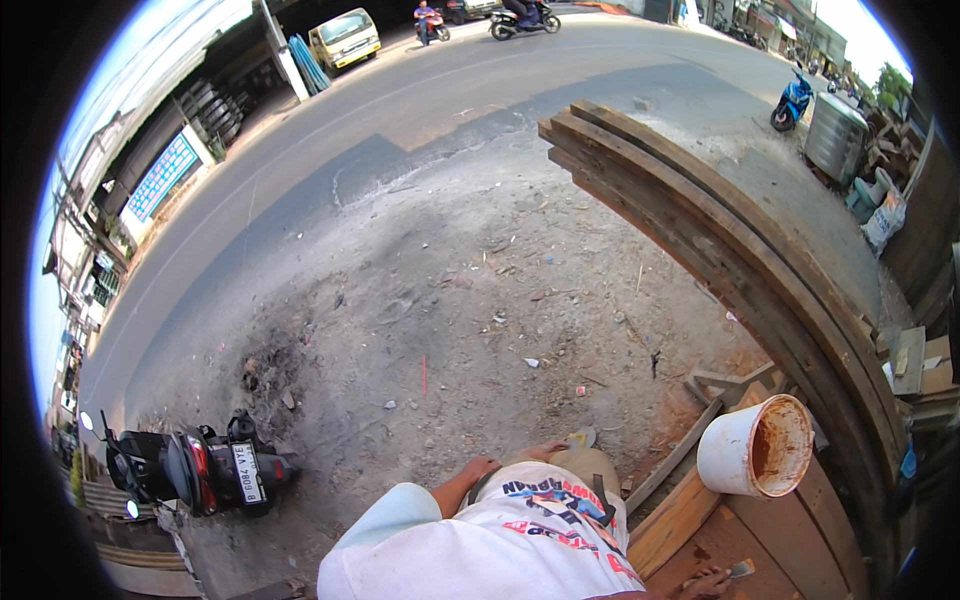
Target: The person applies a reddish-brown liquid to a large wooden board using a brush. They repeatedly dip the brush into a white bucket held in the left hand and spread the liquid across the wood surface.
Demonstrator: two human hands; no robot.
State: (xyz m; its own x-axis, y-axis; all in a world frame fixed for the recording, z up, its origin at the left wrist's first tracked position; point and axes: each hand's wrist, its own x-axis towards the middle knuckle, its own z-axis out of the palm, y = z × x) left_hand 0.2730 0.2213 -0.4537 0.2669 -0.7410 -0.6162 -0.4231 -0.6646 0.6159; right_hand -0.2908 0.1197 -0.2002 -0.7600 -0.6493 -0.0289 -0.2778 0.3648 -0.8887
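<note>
My left hand [484,466] rests near the waist of my shorts, beside the white printed shirt [450,544]; its fingers are too small to tell their pose. At the bottom edge my right hand [709,583] is closed around a small paintbrush [741,568], just above brown wooden boards [772,536]. A white plastic bucket [724,450], its inside coated with reddish-brown stain or paint, stands tilted in view on the boards, above and right of that hand. Part of a sandal [582,437] shows past my shorts.
Long stacked timber beams [705,240] stretch from the right towards the road. A narrow wooden frame piece [675,454] lies left of the bucket. A parked motorcycle [202,465] stands at lower left. Rubble and litter dot the dirt ground [450,300]. Riders and a yellow truck [346,39] are across the road.
</note>
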